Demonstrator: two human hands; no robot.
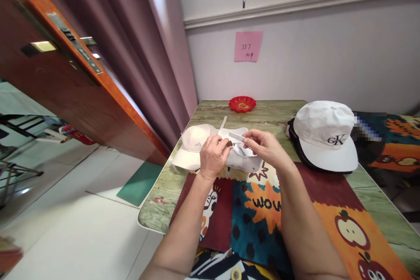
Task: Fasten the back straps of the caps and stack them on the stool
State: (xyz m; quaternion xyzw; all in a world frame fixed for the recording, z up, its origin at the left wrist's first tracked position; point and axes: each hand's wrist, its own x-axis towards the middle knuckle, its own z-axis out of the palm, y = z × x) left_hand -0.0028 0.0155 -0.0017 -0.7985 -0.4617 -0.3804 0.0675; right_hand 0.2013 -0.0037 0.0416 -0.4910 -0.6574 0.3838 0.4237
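A pale cap [244,165] lies on the table between my hands, its rounded crown toward me. My left hand [214,156] is closed, thumb and fingers pinching by a small dark brown piece [229,143] at the cap's strap; whether it is a buckle I cannot tell. My right hand [265,146] pinches the flat white cap strap [236,136], whose free end points left. Touching my left hand's side is a cream cap [193,140] with a small logo on its front.
A stack of caps stands on the right, topped by a white cap [323,133] with dark letters. At the back sits a red scalloped dish [242,104]. A colourful printed mat [256,227] covers the table's front. A wooden door [108,109] stands ajar at left.
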